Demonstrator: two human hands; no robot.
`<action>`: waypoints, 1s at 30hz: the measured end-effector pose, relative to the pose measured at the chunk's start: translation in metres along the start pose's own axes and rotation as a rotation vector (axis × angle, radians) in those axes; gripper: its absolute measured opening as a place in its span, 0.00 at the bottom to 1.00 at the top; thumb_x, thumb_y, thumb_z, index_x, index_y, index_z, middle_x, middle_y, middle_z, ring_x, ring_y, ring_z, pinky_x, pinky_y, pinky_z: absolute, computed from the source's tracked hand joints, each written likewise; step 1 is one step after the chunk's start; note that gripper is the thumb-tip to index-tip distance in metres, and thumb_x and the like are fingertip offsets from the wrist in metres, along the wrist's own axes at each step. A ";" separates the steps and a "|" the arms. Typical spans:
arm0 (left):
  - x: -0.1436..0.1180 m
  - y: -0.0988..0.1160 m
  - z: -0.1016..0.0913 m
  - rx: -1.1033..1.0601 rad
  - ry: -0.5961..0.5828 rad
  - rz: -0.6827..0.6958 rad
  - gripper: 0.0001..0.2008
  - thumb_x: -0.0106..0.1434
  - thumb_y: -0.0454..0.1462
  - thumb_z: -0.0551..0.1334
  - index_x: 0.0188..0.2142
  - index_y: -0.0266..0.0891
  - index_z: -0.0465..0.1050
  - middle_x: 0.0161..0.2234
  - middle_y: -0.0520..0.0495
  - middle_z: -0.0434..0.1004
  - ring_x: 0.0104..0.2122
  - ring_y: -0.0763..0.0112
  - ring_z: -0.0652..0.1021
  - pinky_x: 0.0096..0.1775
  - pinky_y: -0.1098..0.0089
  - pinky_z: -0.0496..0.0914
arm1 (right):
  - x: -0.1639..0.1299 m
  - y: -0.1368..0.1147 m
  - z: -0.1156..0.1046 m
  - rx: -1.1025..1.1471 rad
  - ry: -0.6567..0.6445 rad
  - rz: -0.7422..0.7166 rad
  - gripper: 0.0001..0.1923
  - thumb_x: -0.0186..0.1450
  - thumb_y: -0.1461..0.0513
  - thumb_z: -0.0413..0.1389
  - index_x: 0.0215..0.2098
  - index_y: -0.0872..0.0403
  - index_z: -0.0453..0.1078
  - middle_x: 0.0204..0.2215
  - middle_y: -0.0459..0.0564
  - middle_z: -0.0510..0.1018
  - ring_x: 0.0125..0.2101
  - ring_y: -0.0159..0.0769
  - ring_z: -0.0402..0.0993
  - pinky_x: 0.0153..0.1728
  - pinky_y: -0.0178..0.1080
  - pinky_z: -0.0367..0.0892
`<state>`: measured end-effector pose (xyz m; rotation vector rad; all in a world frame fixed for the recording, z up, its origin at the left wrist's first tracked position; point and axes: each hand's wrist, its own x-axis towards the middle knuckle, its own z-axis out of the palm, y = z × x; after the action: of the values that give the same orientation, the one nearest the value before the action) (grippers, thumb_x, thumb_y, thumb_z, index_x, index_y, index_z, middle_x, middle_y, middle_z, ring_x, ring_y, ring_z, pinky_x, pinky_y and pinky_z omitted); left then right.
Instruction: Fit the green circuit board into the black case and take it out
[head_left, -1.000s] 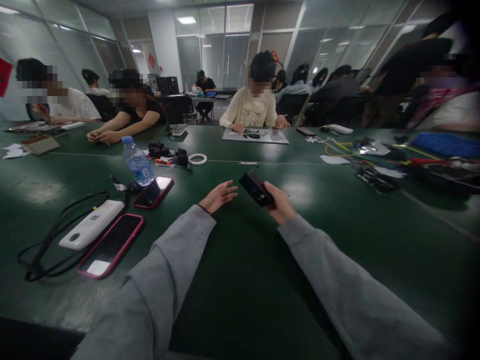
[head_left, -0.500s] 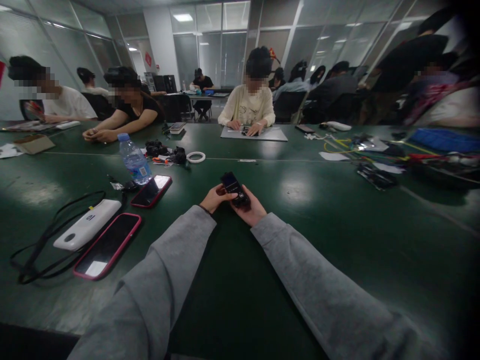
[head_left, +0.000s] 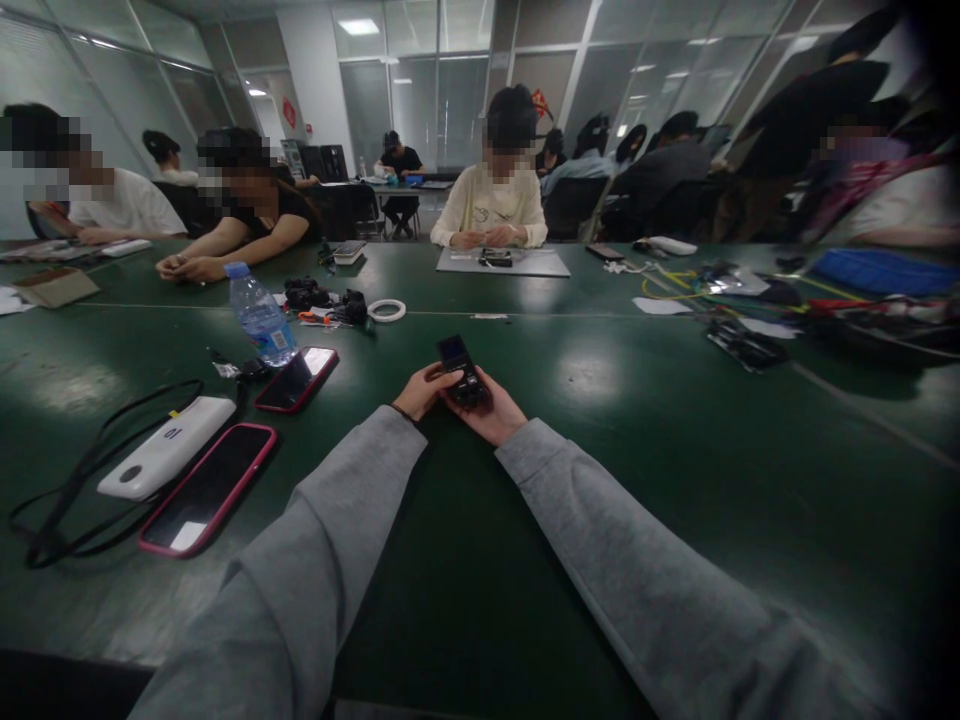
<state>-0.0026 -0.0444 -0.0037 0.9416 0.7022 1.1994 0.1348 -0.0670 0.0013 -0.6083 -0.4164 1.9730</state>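
Observation:
A small black handheld device [head_left: 471, 382] with a little screen at its far end and buttons below is held between both hands, tilted above the green table. My left hand [head_left: 421, 390] grips its left side, the thumb lying across the front near the buttons. My right hand [head_left: 501, 412] cradles the device from beneath and along its right side; most of its fingers are hidden behind it. Grey sleeves cover both forearms.
To the left lie a red-edged phone [head_left: 210, 490], a white power bank [head_left: 166, 447] with a black strap, another phone [head_left: 297, 380] and a water bottle [head_left: 261, 318]. A tape roll [head_left: 386, 311] is farther back. Cables [head_left: 697, 285] lie right. A person [head_left: 491, 205] sits opposite.
My left thumb has shifted slightly left on the device, showing more of the buttons. The whole view has moved a little. The person opposite has drawn their hands back from the board.

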 end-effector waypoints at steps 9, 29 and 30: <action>-0.001 0.002 0.000 -0.008 0.012 -0.024 0.22 0.45 0.37 0.71 0.41 0.31 0.72 0.37 0.43 0.76 0.35 0.69 0.76 0.47 0.62 0.66 | 0.002 0.002 -0.002 0.000 -0.010 -0.029 0.10 0.68 0.60 0.48 0.43 0.55 0.68 0.37 0.52 0.76 0.39 0.37 0.74 0.41 0.44 0.74; 0.003 0.001 -0.002 -0.041 0.002 -0.060 0.19 0.45 0.35 0.71 0.38 0.31 0.73 0.37 0.43 0.76 0.37 0.69 0.75 0.50 0.62 0.63 | 0.003 0.001 -0.003 0.004 -0.008 -0.005 0.11 0.68 0.60 0.47 0.43 0.57 0.68 0.38 0.54 0.75 0.41 0.38 0.74 0.41 0.44 0.74; 0.003 0.001 -0.002 -0.040 0.003 -0.059 0.19 0.45 0.35 0.71 0.38 0.31 0.73 0.37 0.44 0.76 0.37 0.69 0.75 0.50 0.62 0.63 | 0.003 0.001 -0.003 0.003 -0.001 -0.009 0.11 0.68 0.60 0.48 0.43 0.57 0.68 0.38 0.53 0.75 0.40 0.38 0.74 0.41 0.44 0.74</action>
<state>-0.0037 -0.0413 -0.0036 0.8802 0.7013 1.1595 0.1344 -0.0643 -0.0024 -0.6029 -0.4152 1.9654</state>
